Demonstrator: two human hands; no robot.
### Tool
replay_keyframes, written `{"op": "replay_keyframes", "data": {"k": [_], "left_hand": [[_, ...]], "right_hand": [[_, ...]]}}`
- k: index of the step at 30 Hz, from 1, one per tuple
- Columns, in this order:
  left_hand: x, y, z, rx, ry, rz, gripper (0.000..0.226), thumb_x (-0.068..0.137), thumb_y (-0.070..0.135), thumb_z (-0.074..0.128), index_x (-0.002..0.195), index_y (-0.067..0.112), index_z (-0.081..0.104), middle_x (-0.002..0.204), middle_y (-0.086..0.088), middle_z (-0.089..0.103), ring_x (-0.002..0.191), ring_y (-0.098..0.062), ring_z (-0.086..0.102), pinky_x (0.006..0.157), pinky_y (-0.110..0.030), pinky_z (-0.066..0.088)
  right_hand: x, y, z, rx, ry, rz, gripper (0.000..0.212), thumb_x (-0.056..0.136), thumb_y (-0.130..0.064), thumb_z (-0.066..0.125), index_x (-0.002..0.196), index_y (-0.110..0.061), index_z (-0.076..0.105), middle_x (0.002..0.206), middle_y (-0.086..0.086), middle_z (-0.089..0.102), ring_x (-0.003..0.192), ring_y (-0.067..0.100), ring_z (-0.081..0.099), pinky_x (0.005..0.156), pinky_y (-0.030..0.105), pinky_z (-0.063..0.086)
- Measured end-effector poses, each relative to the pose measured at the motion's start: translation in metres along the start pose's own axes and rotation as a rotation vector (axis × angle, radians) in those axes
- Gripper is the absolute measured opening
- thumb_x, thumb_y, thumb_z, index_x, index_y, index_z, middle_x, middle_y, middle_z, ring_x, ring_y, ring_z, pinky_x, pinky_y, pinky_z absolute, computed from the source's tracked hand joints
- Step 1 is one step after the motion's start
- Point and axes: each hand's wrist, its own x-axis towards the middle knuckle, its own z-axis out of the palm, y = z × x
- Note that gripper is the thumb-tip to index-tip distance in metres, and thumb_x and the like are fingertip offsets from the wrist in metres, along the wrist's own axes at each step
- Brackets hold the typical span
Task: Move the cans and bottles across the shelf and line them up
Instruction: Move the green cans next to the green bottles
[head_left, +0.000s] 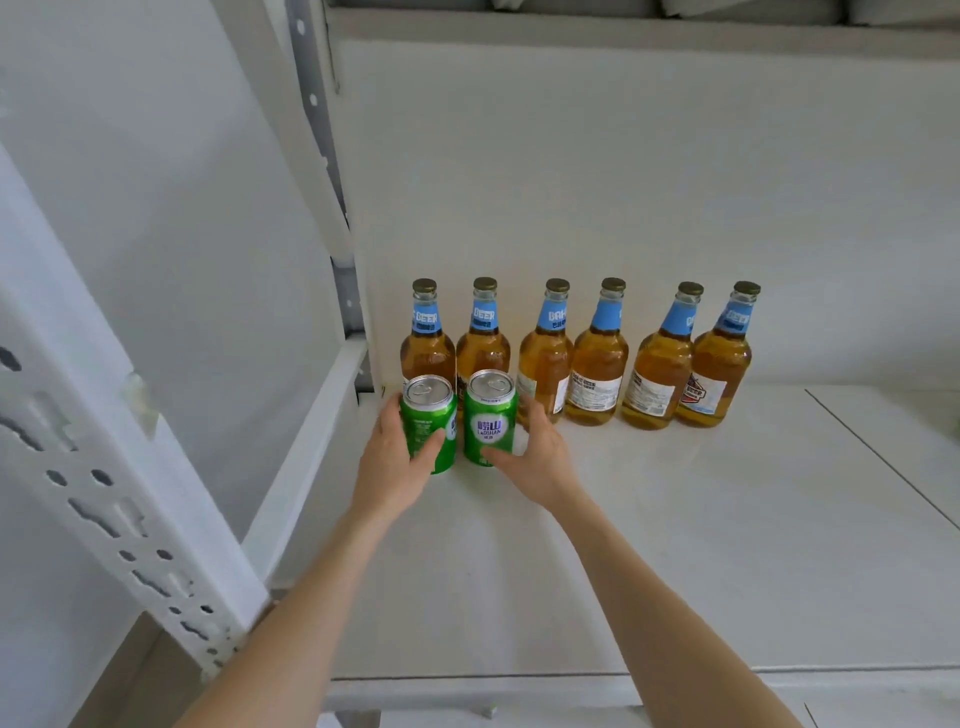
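Two green beer cans stand upright side by side at the left end of the white shelf (675, 545). My left hand (392, 462) grips the left can (428, 415), thumb across its front. My right hand (540, 462) grips the right can (489, 415), thumb at its base. Behind them, several amber beer bottles with blue neck labels stand in a row along the back wall, from the leftmost bottle (427, 338) to the rightmost bottle (722, 364). The two leftmost bottles are partly hidden by the cans.
A white perforated shelf upright (119, 499) slants across the left foreground. A grey back post (322, 156) and a white side rail (311, 441) bound the shelf's left end. An upper shelf (623, 31) lies overhead. A seam (883, 457) crosses the shelf surface at right.
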Motion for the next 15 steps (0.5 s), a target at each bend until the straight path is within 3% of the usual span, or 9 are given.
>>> {"op": "replay_keyframes", "data": {"k": [2, 7, 15], "left_hand": [[0.004, 0.003, 0.003, -0.128, -0.006, -0.04, 0.074, 0.085, 0.035, 0.073, 0.146, 0.022, 0.033, 0.14, 0.004, 0.05, 0.122, -0.012, 0.049, 0.1, -0.033, 0.043], [0.013, -0.003, 0.008, -0.37, -0.002, -0.157, 0.061, 0.077, 0.03, 0.082, 0.126, 0.038, 0.046, 0.111, 0.027, 0.059, 0.097, 0.01, 0.056, 0.083, -0.02, 0.045], [0.01, 0.002, 0.005, -0.481, -0.004, -0.196, 0.065, 0.072, 0.026, 0.086, 0.125, 0.033, 0.05, 0.112, 0.021, 0.064, 0.104, 0.002, 0.06, 0.083, -0.025, 0.05]], "right_hand": [[0.01, 0.003, 0.006, 0.143, -0.039, 0.013, 0.085, 0.078, -0.018, 0.079, 0.147, -0.022, 0.03, 0.14, -0.001, 0.052, 0.126, 0.018, 0.051, 0.097, 0.028, 0.045], [0.025, 0.012, 0.015, 0.321, -0.082, 0.058, 0.081, 0.075, -0.019, 0.083, 0.142, -0.022, 0.039, 0.132, -0.003, 0.056, 0.116, 0.014, 0.054, 0.093, 0.029, 0.05], [0.019, 0.007, 0.008, 0.412, -0.091, 0.085, 0.08, 0.072, -0.01, 0.083, 0.14, -0.02, 0.041, 0.121, -0.006, 0.057, 0.102, 0.009, 0.056, 0.078, 0.019, 0.047]]}}
